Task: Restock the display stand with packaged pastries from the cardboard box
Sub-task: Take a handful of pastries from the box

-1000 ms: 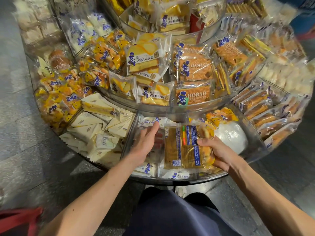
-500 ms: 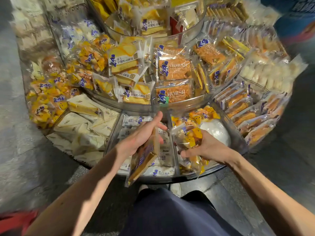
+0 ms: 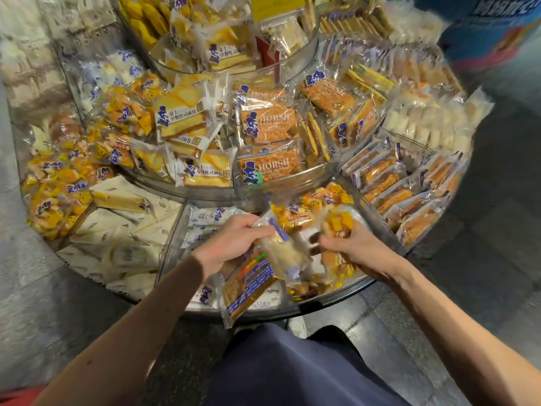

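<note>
A round tiered display stand [image 3: 322, 303] with clear walls is packed with packaged pastries. My left hand [image 3: 231, 244] grips a flat brown pastry pack [image 3: 248, 285] with a blue label, which hangs over the stand's front rim, and a pale white pack [image 3: 285, 250] rests against its fingers. My right hand [image 3: 354, 247] is closed on a bag of yellow pastries [image 3: 336, 227] in the bottom compartment in front of me. The cardboard box is not in view.
White wrapped packs [image 3: 205, 218] lie in the compartment under my left hand. White triangular packs [image 3: 123, 230] fill the left compartment, long brown pastries [image 3: 404, 189] the right one. Orange HORSH packs [image 3: 269, 165] sit on the tier above. Grey floor surrounds the stand.
The brown pack went from my right hand to my left and now hangs over the rim. My right hand took a yellow pastry bag, and a white pack has come up between the hands.
</note>
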